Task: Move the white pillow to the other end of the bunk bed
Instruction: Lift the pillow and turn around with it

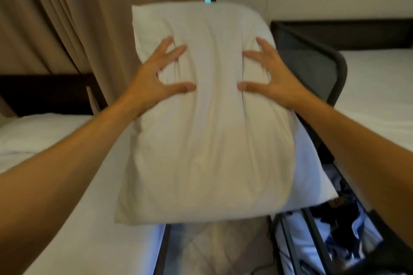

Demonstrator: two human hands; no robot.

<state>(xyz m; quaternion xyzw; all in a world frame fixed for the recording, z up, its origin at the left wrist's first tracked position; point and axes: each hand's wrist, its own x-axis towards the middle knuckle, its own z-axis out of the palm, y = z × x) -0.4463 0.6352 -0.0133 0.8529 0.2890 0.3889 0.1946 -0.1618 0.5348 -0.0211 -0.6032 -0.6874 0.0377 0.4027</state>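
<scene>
The white pillow (207, 131) hangs lengthwise in mid-air in the middle of the head view, held up between both hands. My left hand (154, 80) presses into its upper left side with the fingers spread and the thumb dug into the fabric. My right hand (270, 78) grips the upper right side the same way. The cloth bunches into folds between the two thumbs. The pillow's lower edge hovers over the gap between two beds, and its far side is hidden.
A white mattress (55, 163) with a dark headboard (44, 94) lies on the left. On the right is the bunk bed (380, 91), with a dark rounded guard rail (317, 62). A beige curtain (67, 18) hangs behind. Dark frame bars and clothes (330, 230) show below right.
</scene>
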